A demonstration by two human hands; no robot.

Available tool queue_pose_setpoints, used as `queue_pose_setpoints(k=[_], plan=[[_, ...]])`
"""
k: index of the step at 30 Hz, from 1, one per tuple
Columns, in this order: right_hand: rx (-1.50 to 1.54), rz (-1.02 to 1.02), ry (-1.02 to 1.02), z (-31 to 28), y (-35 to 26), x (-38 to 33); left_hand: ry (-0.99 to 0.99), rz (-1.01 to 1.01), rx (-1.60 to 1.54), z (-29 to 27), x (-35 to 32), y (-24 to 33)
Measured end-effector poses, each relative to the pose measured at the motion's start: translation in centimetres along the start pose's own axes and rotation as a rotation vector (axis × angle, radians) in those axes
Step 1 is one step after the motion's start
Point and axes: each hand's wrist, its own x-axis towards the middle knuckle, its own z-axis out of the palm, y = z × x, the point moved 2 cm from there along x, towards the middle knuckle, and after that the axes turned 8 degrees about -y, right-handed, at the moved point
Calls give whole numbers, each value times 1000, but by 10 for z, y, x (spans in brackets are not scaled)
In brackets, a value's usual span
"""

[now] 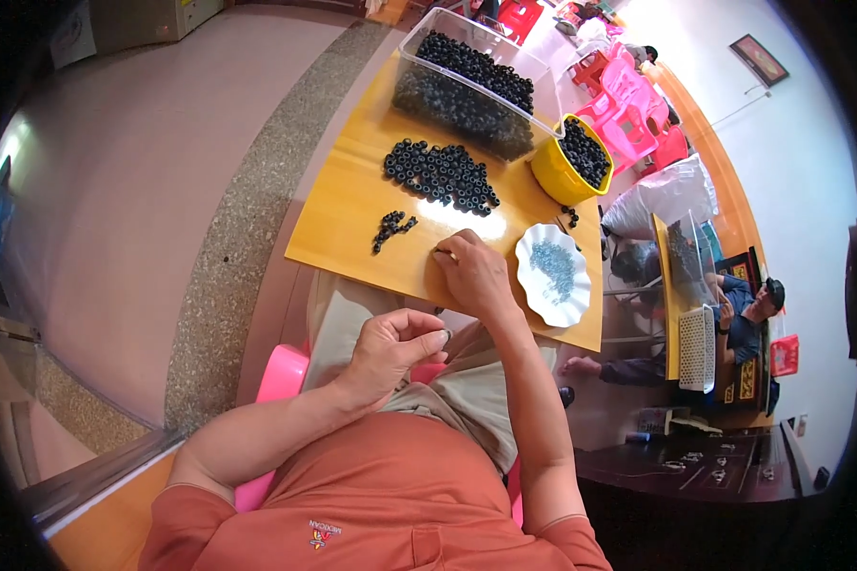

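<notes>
My left hand (390, 344) is raised over my lap with its fingers curled, pinching something small at the fingertips that I cannot make out. My right hand (473, 271) rests on the yellow table (348, 205) near its front edge, fingers bent around a small piece. Just left of it lies a small cluster of black rings (391, 228). A larger heap of black rings (440, 172) lies farther back. To the right of my right hand stands a white scalloped plate (554, 274) holding small silvery parts.
A clear plastic bin (467, 81) full of black rings stands at the table's far end, a yellow bowl (573, 157) of rings beside it. A seated person (733, 314) is at another table to the right. Pink chairs stand beyond. I sit on a pink stool (281, 376).
</notes>
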Motion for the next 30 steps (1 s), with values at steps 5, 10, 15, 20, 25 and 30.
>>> queue_pose_setpoints(k=[5, 10, 15, 20, 25, 30], plan=[[11, -31, 11, -2, 2, -8, 17, -17, 0, -1, -1, 0], [141, -20, 20, -6, 6, -20, 18, -15, 9, -2, -1, -1], [449, -143, 200, -3, 20, -37, 23, -20, -4, 0, 0, -1], [806, 99, 102, 0, 23, -59, 38, -20, -4, 0, -1, -2], [948, 85, 138, 0, 23, -75, 32, -39, 8, 0, -1, -2], [1038, 61, 155, -2, 22, -86, 28, -51, 13, 1, -2, -1]])
